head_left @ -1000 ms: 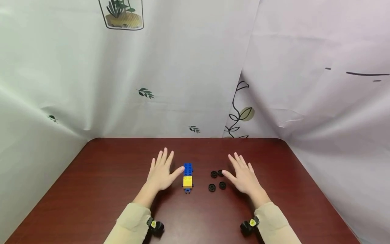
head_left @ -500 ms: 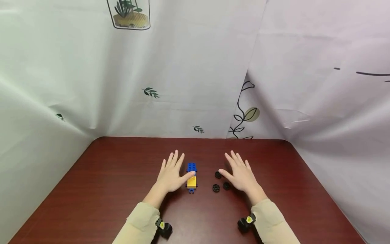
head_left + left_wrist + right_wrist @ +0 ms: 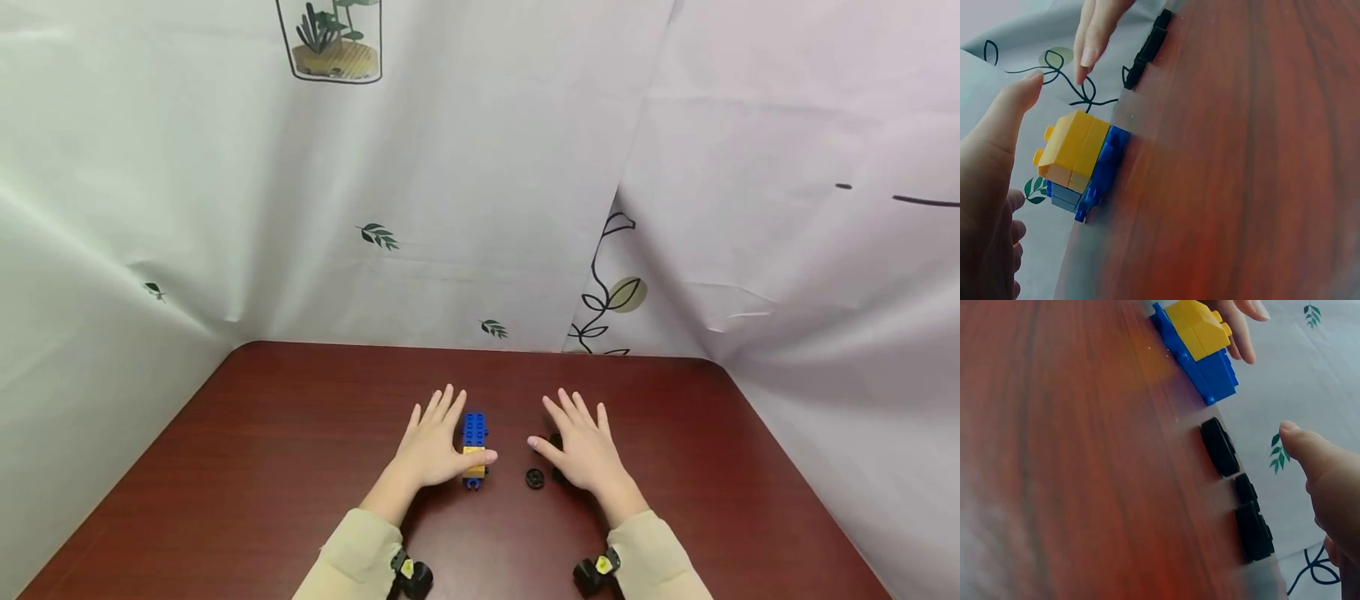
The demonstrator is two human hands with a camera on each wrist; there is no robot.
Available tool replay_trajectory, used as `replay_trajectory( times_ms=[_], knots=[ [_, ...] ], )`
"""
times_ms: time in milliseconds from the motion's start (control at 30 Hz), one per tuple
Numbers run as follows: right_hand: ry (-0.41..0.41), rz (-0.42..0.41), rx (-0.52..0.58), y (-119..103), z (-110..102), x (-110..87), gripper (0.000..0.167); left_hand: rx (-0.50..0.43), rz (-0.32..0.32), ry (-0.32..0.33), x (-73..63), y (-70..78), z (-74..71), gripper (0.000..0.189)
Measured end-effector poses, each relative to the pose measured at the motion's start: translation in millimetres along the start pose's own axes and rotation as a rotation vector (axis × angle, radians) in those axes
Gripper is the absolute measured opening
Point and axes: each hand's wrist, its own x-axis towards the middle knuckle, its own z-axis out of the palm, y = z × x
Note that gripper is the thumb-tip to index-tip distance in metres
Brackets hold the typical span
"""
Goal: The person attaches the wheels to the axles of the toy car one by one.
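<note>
Had yellow brick point(image 3: 1077, 149) atop blue base point(image 3: 474, 428), black wheels point(image 3: 535, 478) unfitted right of it, left hand point(image 3: 435, 447) and right hand point(image 3: 587, 450) outspread, empty.

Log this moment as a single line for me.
left hand: spread, thumb above yellow-and-blue brick toy | right hand: spread above black wheels | held: nothing | surface: table

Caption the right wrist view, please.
Right hand above black wheels; left hand near the blue-and-yellow brick build.
</note>
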Motion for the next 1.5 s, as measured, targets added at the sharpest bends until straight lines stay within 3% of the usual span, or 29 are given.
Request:
replay_trajectory(
  times_ms=[233, 533, 800, 1167, 1500],
  knots=[
    [0.0, -0.007, -0.004, 0.4, -0.6, 1.5, 0.077, -0.06, 0.02, 0.001, 2.0, 5.9, 2.0, 0.113],
    [-0.059, 0.003, 0.097, 2.7, -3.3, 5.1, 0.074, -0.136, 0.074, -0.109, 7.9, 11.1, -0.3, 0.124],
    [-0.136, 0.035, 0.229, 4.9, -4.6, 5.6, 0.062, -0.153, 0.104, -0.198, 14.7, 17.1, -1.9, 0.108],
    [-0.125, 0.021, 0.242, 4.5, 4.7, 0.3, 0.048, -0.202, 0.108, -0.15, 9.6, 19.7, 5.6, 0.105],
    [-0.111, 0.026, 0.252, 5.7, 7.8, 1.1, 0.044, -0.348, 0.093, -0.117, 9.7, 16.3, 11.9, 0.108]
  ],
)
